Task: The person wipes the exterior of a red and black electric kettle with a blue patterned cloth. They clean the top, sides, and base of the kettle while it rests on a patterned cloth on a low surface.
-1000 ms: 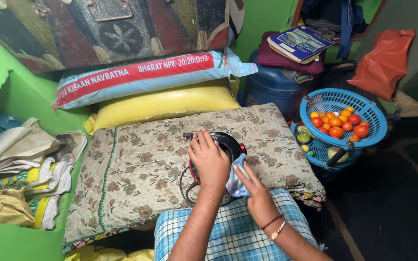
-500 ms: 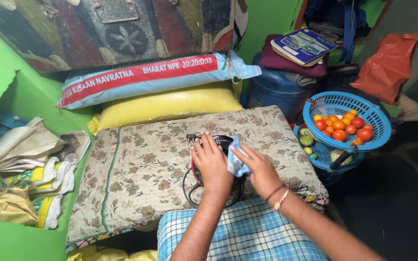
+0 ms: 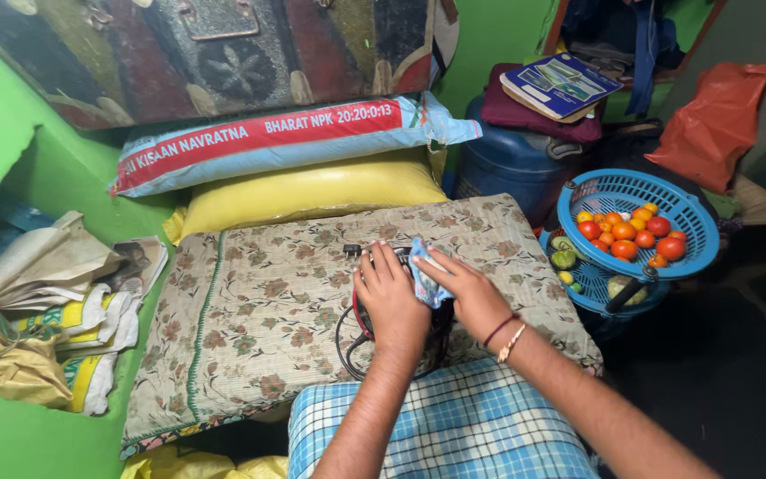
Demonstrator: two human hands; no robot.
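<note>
A: Black round appliance point(image 3: 403, 259) with a red rim and black cord point(image 3: 345, 341) sits on the floral quilt point(image 3: 250, 319), near its front edge, right of centre.

B: Left hand point(image 3: 392, 300)?

A: Palm down on the appliance, fingers spread flat over its top, steadying it rather than clenching.

B: Right hand point(image 3: 465, 293)?

A: Fingers pinched around a blue-and-white cloth point(image 3: 425, 275), pressed against the appliance's upper right side.

B: Surroundings?

A: Yellow sack point(image 3: 312, 191) along the quilt's back edge. Blue basket point(image 3: 638, 223) of tomatoes point(image 3: 627, 235) off the quilt's right edge, well apart from both hands.
</note>
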